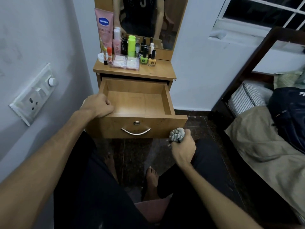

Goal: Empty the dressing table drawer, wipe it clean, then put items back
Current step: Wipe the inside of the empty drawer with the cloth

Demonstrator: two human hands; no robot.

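The drawer (pixel 137 103) is sticking all the way out of the desk (pixel 158 71) and it's showing nothing but bare wood inside. The left hand (pixel 99 104) is curling over the drawer's front left corner, fingers wrapping over the edge. The right hand (pixel 182 148) is hanging just below the drawer's front right corner, balling up a grey striped cloth (pixel 177 135), not touching the wood as far as I can tell. The handle (pixel 135 131) is sitting between the two hands, nobody touching it.

All the stuff is crowding the desk top in front of the mirror (pixel 148 19): a big pink tube (pixel 104 25) leaning at the left, a pink bottle (pixel 116 41), a green bottle (pixel 131 47), two polish bottles (pixel 147 59) at the front right, and a clear box (pixel 126 62) in the middle. A bed (pixel 267 146) is sitting off to the right, a socket (pixel 33 95) on the left wall.
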